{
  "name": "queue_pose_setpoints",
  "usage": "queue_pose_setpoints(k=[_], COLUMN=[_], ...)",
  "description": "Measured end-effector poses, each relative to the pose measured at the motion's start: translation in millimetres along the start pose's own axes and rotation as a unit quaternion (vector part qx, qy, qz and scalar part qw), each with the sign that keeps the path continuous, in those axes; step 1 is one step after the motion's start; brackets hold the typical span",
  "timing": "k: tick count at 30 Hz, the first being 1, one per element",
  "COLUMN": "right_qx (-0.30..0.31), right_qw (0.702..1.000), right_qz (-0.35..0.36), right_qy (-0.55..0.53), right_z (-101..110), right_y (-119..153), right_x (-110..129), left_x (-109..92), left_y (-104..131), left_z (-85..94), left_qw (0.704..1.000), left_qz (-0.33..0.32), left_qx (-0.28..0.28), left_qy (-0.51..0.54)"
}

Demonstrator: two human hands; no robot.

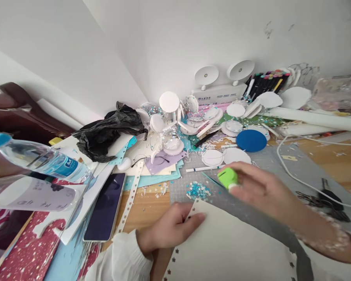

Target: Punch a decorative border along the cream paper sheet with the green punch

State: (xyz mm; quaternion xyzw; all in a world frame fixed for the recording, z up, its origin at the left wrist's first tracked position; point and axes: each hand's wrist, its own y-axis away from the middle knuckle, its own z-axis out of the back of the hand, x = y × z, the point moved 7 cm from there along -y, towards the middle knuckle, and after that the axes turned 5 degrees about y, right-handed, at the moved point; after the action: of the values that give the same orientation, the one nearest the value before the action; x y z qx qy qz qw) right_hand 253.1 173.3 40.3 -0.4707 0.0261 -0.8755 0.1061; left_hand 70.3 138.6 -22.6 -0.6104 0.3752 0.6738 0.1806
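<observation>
The wooden worktop [156,198], with a grey cutting mat [283,164] laid over part of it, carries a cream paper sheet [234,242] toward its near edge, which lies out of frame. The sheet overlaps the mat's near left portion; small star-like holes run along its left margin, and others appear by its right corner. The left hand [178,224] holds the sheet in a narrow pinch just below its far corner, thumb flat on top; the fingers beneath are hidden. The right hand [259,183] grasps a bright green craft punch [228,177] between thumb and fingers, raised above the mat and apart from the sheet. Blue and white confetti [198,190] lies heaped on the mat just beyond that corner, and a punched paper strip [130,207] lies to the left, beside a smartphone [105,207]. In handling, the sheet is probably light, flexible and easily creased, with its perforated margin prone to tearing; it is best held flat, inward of the holes. The punch appears to be rigid, light plastic, possibly slippery, and is best gripped by its sides.
</observation>
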Motion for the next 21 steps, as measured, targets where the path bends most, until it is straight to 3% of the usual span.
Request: queue_pose_setpoints(k=[3,7,11,15,21], right_qx=[0.076,0.101,0.106,0.068,0.106], right_qw=[0.993,0.986,0.985,0.987,0.988], right_qz=[0.084,0.131,0.133,0.139,0.112], right_qy=[-0.039,-0.005,0.016,0.047,0.028], right_z=[-29.9,-50.9,-54.9,-50.3,-54.3], right_y=[9.0,18.9,21.5,22.2,23.7], right_x=[21.4,18.2,14.9,16.0,9.0], left_x=[-2.0,-5.9,-8.5,-9.1,-7.4], left_y=[0.9,1.8,1.8,1.3,1.4], left_z=[-0.3,0.3,-0.2,0.0,0.4], left_qw=[1.000,0.998,0.997,0.996,0.993], left_qz=[-0.012,-0.031,-0.032,-0.036,-0.043], left_qx=[-0.009,-0.028,-0.029,-0.026,-0.027], left_qy=[-0.003,-0.052,-0.066,-0.078,-0.103])
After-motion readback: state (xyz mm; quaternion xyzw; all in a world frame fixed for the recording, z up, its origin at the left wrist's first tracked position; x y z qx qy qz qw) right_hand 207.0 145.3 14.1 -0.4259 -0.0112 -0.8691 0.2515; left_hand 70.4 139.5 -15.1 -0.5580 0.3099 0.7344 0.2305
